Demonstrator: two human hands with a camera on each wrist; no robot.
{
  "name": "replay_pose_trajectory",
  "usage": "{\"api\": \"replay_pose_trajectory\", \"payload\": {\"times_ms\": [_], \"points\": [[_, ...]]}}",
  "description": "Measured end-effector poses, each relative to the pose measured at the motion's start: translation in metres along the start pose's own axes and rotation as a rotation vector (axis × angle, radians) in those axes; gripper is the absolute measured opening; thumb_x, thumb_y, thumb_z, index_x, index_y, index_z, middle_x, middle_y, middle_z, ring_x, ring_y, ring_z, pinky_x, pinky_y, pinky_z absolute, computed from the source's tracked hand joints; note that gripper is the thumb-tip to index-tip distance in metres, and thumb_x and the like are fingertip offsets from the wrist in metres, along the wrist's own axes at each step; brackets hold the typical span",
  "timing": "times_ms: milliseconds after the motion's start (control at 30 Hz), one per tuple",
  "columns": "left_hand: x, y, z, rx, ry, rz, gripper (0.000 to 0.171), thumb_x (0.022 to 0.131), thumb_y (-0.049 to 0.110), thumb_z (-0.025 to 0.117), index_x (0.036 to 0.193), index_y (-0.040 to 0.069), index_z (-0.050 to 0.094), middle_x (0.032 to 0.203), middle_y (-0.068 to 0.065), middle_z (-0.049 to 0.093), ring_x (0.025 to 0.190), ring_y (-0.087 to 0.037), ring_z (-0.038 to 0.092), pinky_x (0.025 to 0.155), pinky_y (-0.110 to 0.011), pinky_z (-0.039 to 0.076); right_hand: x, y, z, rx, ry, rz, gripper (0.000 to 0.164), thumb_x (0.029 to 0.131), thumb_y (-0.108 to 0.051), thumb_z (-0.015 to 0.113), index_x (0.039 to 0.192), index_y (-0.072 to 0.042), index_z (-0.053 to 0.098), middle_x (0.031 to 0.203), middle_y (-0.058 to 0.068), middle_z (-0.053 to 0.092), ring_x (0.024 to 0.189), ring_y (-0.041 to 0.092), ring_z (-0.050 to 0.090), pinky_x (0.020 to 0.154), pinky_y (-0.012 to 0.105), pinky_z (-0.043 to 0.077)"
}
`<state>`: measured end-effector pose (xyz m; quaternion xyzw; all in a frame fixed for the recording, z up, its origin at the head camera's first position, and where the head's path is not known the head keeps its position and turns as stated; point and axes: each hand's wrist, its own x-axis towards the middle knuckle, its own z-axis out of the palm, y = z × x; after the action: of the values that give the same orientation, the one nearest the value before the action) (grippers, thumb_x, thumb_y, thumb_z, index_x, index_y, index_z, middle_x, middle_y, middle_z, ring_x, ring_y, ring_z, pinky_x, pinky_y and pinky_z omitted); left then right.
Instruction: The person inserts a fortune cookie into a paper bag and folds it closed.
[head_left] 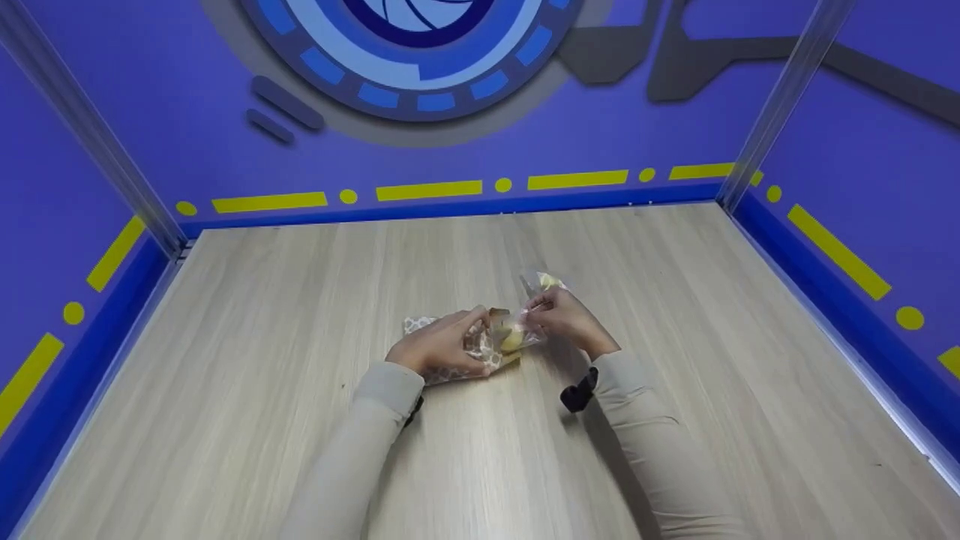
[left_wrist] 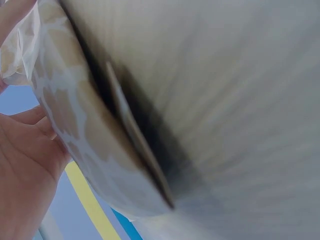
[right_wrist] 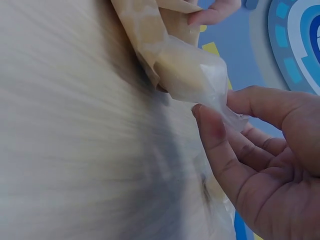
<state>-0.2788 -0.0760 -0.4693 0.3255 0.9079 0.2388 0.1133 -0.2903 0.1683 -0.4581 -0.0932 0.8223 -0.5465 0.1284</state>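
Observation:
My left hand (head_left: 442, 343) grips a small tan-and-white carton (head_left: 416, 325) with a giraffe-like pattern, thumb and fingers on opposite sides. The carton lies low over the table, its open end facing right. A cardboard flap (left_wrist: 137, 135) stands out from its side in the left wrist view. At the open end is a clear plastic packet (right_wrist: 192, 72) with something pale yellow inside, partly within the carton. My right hand (head_left: 566, 321) pinches the packet's loose end between thumb and forefinger. Beyond that hand, another clear wrapped yellowish piece (head_left: 551, 281) shows, partly hidden.
The wood-grain table (head_left: 285, 315) spreads out around both hands. Blue-purple panels (head_left: 172, 127) with yellow markings enclose its back and sides, with metal posts at the back corners. A dark strap (head_left: 579, 391) sits on the right wrist.

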Motion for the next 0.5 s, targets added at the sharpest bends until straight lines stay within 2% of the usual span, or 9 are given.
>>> {"api": "replay_pose_trajectory", "payload": {"times_ms": [300, 500], "points": [[-0.001, 0.001, 0.0, -0.023, 0.006, -0.001, 0.062, 0.073, 0.04, 0.082, 0.121, 0.027, 0.044, 0.114, 0.0, 0.058, 0.099, -0.016, 0.055, 0.087, -0.036, 0.047, 0.001, -0.001, 0.009, -0.082, 0.06, 0.036, 0.018, 0.082, -0.004, 0.062, 0.098, 0.004, 0.065, 0.072, -0.001, 0.058, 0.06, 0.009, 0.051, 0.056, 0.024, 0.043], [0.0, 0.002, 0.0, -0.005, 0.004, -0.016, 0.062, 0.072, 0.04, 0.081, 0.12, 0.028, 0.044, 0.112, -0.001, 0.057, 0.099, -0.017, 0.056, 0.087, -0.037, 0.048, 0.001, -0.001, 0.015, -0.085, 0.073, 0.028, 0.017, 0.084, -0.006, 0.065, 0.097, 0.004, 0.066, 0.075, -0.001, 0.059, 0.061, 0.008, 0.051, 0.054, 0.02, 0.042]]}}
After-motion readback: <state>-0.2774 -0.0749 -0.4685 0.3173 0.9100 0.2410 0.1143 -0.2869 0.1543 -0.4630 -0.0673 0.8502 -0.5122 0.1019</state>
